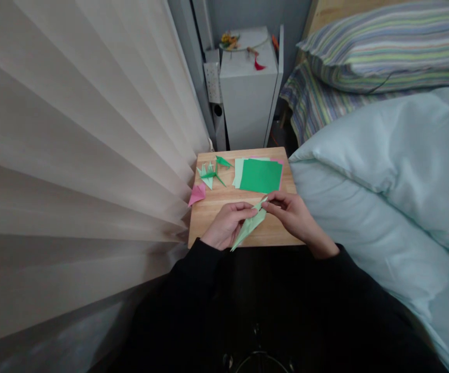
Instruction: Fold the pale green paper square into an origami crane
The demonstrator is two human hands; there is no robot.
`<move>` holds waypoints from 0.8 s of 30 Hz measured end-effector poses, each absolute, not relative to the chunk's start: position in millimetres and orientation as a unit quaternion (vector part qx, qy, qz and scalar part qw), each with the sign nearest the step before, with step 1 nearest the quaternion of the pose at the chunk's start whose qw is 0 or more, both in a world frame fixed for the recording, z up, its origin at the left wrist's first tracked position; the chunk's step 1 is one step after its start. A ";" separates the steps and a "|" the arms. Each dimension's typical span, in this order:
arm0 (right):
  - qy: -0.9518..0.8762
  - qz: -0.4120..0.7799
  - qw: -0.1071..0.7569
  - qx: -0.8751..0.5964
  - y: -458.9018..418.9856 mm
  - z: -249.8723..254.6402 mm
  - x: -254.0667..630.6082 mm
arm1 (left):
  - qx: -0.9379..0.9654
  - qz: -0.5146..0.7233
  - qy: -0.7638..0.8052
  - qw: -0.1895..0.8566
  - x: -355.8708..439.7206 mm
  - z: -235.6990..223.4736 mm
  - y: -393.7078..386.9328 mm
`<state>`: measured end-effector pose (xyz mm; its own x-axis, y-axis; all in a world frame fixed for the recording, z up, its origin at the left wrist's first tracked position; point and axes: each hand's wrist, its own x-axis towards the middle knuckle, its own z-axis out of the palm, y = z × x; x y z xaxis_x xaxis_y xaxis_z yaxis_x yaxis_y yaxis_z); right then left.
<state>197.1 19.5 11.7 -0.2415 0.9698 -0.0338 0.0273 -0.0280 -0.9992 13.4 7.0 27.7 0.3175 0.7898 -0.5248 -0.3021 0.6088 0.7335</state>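
A long, narrow folded piece of light green paper is held above the near edge of a small wooden table. My left hand is closed around its middle and lower part. My right hand pinches its upper tip with thumb and fingers. Behind the hands lies a stack of square paper sheets, dark green on top, with pale green and pink edges showing beneath.
Folded green paper figures and a pink folded piece lie at the table's left. A pleated curtain hangs on the left, a pale blue duvet and striped pillow lie on the right, and a white cabinet stands behind.
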 end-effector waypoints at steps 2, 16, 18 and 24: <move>-0.557 0.559 0.422 -0.447 19.5 11.2 197.0 | 0.251 0.342 0.463 0.778 13.0 29.4 7.5; -0.519 0.594 0.416 -0.453 20.3 10.2 194.4 | 0.367 0.399 0.475 0.694 18.5 11.9 10.2; -0.517 0.601 0.412 -0.449 20.3 11.6 194.2 | 0.376 0.406 0.477 0.683 19.0 9.2 11.8; -0.490 0.609 0.426 -0.455 19.5 10.5 192.8 | 0.393 0.406 0.482 0.669 20.9 10.1 11.8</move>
<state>192.8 19.5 10.5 -0.2231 0.9650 -0.1377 -0.0720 -0.1572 -0.9849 20.9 11.8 10.1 0.2044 0.9229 -0.3264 -0.1645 0.3611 0.9179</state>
